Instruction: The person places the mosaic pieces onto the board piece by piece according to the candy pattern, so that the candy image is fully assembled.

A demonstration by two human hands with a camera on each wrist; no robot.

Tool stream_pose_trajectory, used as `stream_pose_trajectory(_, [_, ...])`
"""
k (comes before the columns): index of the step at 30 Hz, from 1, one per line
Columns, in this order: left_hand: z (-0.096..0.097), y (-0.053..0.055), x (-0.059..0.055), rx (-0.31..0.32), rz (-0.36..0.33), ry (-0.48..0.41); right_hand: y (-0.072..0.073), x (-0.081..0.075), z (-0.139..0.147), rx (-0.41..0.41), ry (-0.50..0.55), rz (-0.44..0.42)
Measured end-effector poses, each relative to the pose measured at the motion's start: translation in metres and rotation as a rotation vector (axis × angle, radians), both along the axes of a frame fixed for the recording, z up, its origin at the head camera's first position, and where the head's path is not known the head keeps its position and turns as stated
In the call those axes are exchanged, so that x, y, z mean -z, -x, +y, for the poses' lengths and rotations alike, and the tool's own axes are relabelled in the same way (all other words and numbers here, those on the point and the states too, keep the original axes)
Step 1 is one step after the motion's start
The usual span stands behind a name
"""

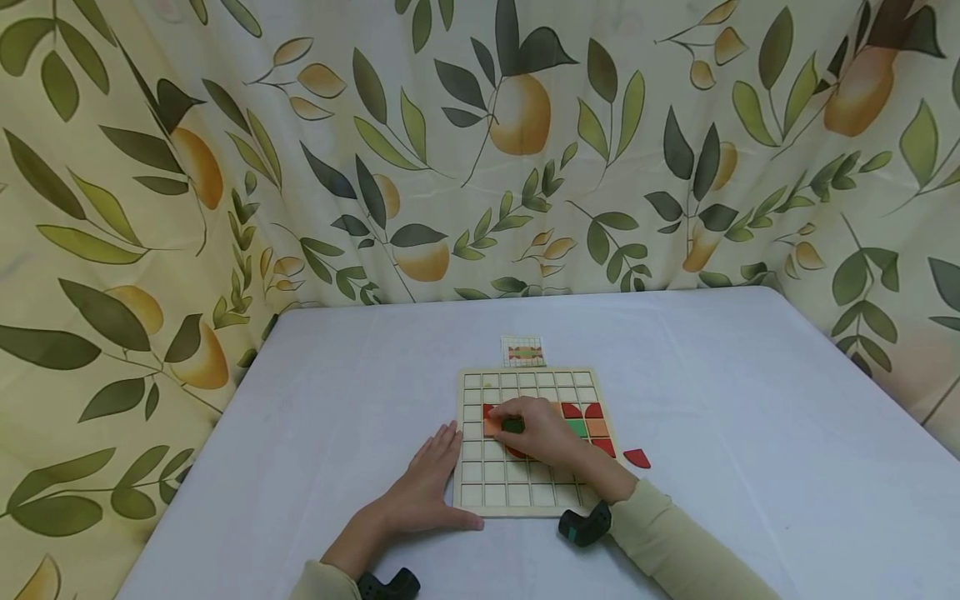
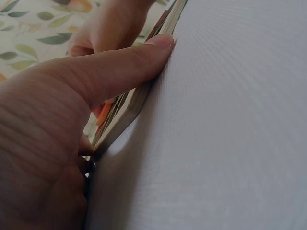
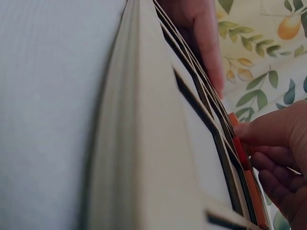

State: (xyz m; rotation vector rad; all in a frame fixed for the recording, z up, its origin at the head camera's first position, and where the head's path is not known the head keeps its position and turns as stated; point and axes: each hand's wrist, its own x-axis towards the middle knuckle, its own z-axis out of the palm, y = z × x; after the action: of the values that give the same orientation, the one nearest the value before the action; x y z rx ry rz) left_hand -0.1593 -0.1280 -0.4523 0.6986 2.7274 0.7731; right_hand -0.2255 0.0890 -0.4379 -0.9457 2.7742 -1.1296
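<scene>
A square wooden grid board (image 1: pixel 480 496) lies on the table, with red, orange and green tiles in its middle rows. My left hand (image 1: pixel 423 487) rests at the board's left side, fingers straight along the edge. Its thumb (image 2: pixel 129 64) lies along the near edge. Reaching over the board, my right hand (image 1: pixel 540 429) has its thumb and forefinger curled together at an orange tile (image 1: pixel 491 427) near the left side. A red tile (image 1: pixel 488 410) sits just above that one. In the right wrist view the thumb (image 3: pixel 264 129) touches the tiles; part of the grip is hidden.
A small pattern card (image 1: pixel 523 352) lies beyond the board's far edge. One loose red tile (image 1: pixel 637 458) lies on the white cloth at the right of the board. Green (image 1: pixel 577 428) and red (image 1: pixel 603 447) tiles sit on the board's right half. A patterned curtain (image 1: pixel 480 167) hangs behind the table.
</scene>
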Motion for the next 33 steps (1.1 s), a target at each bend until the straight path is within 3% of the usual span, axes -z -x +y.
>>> stream_pose_trajectory(18, [0.0002, -0.0001, -0.0006, -0.004, 0.000, 0.006, -0.0004, -0.0015, -0.0010, 0.019, -0.010, -0.037])
stream_pose_trajectory(33, [-0.0001, 0.0001, 0.0006, -0.004, 0.002, 0.010, -0.0006, -0.0004, -0.0009, 0.014, 0.005, -0.010])
